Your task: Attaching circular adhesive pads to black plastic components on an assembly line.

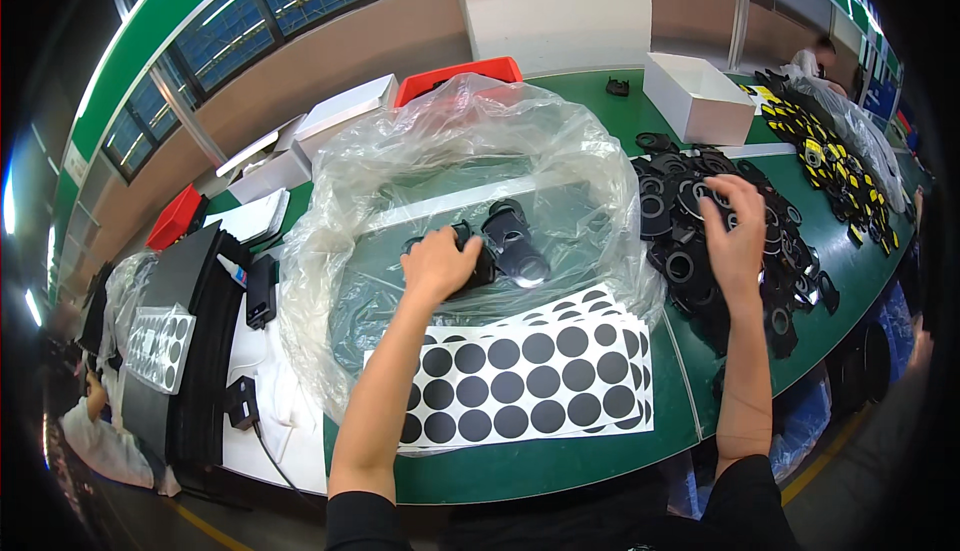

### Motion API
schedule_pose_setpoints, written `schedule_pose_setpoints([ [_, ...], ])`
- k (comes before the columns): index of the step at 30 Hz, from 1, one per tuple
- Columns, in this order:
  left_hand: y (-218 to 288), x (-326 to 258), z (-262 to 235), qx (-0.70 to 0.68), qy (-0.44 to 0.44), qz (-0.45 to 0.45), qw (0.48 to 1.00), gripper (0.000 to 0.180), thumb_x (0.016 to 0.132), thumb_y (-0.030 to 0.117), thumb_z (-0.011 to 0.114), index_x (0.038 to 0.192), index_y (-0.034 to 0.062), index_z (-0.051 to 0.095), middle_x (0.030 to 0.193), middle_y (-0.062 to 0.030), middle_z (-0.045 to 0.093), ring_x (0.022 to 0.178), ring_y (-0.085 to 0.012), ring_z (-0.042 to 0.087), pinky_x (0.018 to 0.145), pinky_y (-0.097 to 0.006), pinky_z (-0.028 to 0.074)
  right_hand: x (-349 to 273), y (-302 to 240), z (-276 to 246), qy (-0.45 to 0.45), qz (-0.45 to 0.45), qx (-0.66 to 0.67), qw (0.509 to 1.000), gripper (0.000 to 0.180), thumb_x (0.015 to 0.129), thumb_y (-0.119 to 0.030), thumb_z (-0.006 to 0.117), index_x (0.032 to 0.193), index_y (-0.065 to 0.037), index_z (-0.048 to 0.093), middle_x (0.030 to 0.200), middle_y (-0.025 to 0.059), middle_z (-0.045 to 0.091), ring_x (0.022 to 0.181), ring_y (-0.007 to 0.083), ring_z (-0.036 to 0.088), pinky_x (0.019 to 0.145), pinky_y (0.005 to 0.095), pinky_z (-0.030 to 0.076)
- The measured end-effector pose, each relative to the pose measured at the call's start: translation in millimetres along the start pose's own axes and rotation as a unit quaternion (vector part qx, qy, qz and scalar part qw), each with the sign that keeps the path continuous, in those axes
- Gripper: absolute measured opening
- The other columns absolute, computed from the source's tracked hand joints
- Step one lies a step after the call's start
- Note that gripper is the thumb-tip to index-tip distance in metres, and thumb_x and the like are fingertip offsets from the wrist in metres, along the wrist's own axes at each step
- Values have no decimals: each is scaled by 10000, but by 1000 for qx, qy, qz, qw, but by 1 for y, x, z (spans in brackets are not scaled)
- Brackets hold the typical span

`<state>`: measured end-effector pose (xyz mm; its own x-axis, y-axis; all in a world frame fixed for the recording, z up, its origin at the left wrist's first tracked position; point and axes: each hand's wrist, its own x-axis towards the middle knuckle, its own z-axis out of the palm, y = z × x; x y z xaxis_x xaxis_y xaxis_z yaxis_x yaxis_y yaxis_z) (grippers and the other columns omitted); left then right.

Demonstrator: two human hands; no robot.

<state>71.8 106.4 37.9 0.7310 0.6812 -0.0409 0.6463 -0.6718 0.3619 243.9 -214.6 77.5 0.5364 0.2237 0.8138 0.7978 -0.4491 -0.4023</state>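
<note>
Left hand (440, 263) is down inside the plastic bag (400, 181), fingers curled around a black part (478, 251). Right hand (733, 236) hovers with loosely spread fingers over the pile of black rings (690, 221). That slack bag could snag and drag the sticker sheets (530, 376).

Green workbench (590, 451), high windows (240, 26)

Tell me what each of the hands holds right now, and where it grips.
The left hand closes over a black plastic part inside the clear plastic bag, gripping its left end. The right hand reaches over the pile of black ring-shaped parts; any hold cannot be told.
</note>
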Motion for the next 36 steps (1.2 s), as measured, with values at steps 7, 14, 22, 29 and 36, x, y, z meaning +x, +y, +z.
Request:
schedule_pose_setpoints([
  [7,37,1,20,71,176,196,962,389,874,242,592,1186,19,529,1251,-160,528,1167,-344,475,909,-483,405,-27,-62,19,-245,-13,234,941,89,775,-35,677,857,-8,651,808,96,631,700,225,601,631,305,478],
  [14,69,48,27,46,45,85,994,587,734,412,744,1096,-17,573,1122,-220,579,1079,-375,550,863,-467,462,-38,-62,20,-450,-14,213,867,133,778,-93,701,875,-4,682,756,92,669,661,187,625,624,296,487],
  [22,54,30,-3,5,177,152,972,386,726,181,763,946,-63,559,919,-263,594,864,-429,614,768,-483,511,-39,-61,5,-667,5,166,726,216,675,-112,751,838,0,665,753,122,669,722,262,652,655,346,494],
  [29,57,-36,-30,-410,20,39,911,341,986,361,432,958,23,467,896,-219,655,691,-277,668,546,-315,519,-56,-65,17,-577,-65,71,811,280,622,-133,790,801,22,641,741,131,647,746,296,636,677,373,485],
  [36,37,-84,33,-845,-343,-35,408,516,1000,474,281,1331,106,427,1316,-238,460,778,-195,551,579,-242,475,-47,-67,36,-633,-83,83,766,288,620,-130,803,788,9,616,741,151,640,765,334,631,677,393,482],
])
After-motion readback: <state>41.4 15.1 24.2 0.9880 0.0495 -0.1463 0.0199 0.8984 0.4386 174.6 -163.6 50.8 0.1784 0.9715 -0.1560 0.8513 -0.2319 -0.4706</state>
